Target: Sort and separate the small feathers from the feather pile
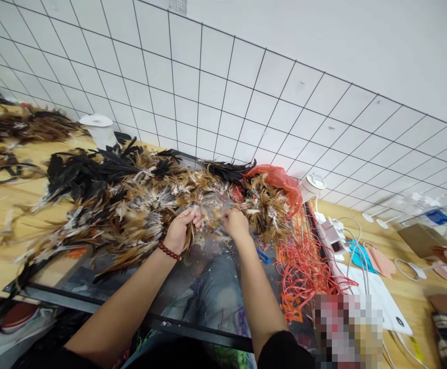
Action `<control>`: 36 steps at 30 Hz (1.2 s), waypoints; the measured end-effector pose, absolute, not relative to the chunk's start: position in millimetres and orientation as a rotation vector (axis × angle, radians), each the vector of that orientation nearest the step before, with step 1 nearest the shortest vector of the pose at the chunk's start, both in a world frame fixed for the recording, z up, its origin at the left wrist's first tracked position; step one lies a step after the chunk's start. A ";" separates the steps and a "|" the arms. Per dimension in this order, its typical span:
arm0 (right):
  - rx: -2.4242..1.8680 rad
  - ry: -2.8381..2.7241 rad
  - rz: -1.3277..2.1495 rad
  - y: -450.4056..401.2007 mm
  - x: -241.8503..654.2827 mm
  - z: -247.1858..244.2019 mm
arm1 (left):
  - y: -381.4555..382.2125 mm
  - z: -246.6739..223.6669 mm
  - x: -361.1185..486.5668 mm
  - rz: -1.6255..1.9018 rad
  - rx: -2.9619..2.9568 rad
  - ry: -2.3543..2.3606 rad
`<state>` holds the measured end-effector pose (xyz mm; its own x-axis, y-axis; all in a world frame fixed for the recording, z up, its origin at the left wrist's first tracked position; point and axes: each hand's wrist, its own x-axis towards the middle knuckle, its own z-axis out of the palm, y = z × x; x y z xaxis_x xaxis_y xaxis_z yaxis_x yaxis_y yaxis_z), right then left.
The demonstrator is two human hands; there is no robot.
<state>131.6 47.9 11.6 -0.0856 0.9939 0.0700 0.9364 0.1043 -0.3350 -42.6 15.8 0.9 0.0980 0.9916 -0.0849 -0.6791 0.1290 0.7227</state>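
My left hand (181, 228), with a dark red bead bracelet at the wrist, is closed in a pinch on brown feathers (190, 238) at the near edge of a large feather pile (142, 205). Close by on the right, my right hand (236, 224) is closed with its fingertips turned towards the left hand. What it holds is hidden. Blurred tan fluff lies between the two hands. The pile mixes brown, white and black feathers, some in bunches. Below the hands is a clear, dark-framed tabletop (204, 256) dotted with white bits, my legs showing through it.
Right of the pile lie a red plastic bag (279, 182), tangled red cords (302, 266) and a small blue object (263, 256). A white lidded container (313, 185) stands behind. Cables and a white board (381, 297) lie further right. A white roll (98, 130) stands back left, before the wire grid (216, 92).
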 end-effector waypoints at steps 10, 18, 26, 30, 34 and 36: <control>-1.323 -2.236 0.826 41.4 151.4 36.1 | 14.2 0.1 -39.0 1.399 0.668 0.738; -1.153 -2.369 0.777 36.8 140.2 38.7 | 11.6 0.5 -33.9 1.261 1.007 0.980; -1.331 -2.272 0.776 39.5 153.3 35.3 | 7.8 6.1 -31.5 1.187 0.992 0.973; -1.524 -2.374 0.889 40.8 159.1 32.5 | 7.6 9.8 -33.9 1.308 0.949 0.945; -1.313 -2.023 1.017 40.2 149.1 37.1 | 7.1 12.1 -34.2 1.375 0.927 0.923; -1.226 -1.873 1.131 39.1 143.3 41.1 | 7.0 12.3 -34.3 1.400 0.931 0.926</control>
